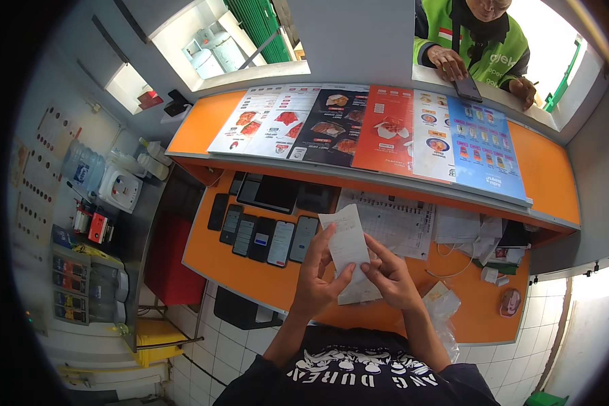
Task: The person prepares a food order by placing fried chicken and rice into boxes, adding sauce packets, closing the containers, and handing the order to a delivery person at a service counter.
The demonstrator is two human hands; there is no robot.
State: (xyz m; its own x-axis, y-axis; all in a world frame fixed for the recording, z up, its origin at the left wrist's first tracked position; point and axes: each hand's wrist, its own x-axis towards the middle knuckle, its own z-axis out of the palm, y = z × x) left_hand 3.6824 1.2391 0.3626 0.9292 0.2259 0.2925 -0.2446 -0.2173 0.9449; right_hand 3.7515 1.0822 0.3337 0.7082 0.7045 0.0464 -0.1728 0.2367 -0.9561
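A white paper receipt (346, 238) with printed writing is held up over the orange desk (264, 284). My left hand (320, 276) pinches its left side between thumb and fingers. On the other side, my right hand (392, 276) grips the lower right edge. Beneath the hands lies a clear plastic bag or wrap, partly hidden. Left of the receipt, several smartphones (283, 242) lie in a row, some with lit screens. Behind them is a tablet (266, 193). A printed sheet with a grid (396, 223) lies beyond my right hand.
Menu boards (385, 132) cover the raised orange counter. At the window, a person in a green jacket (487, 51) holds a smartphone (468, 89). Papers (467, 228) and a crumpled plastic bag (441, 309) lie at the right. A red stool or box (172, 259) stands left of the desk.
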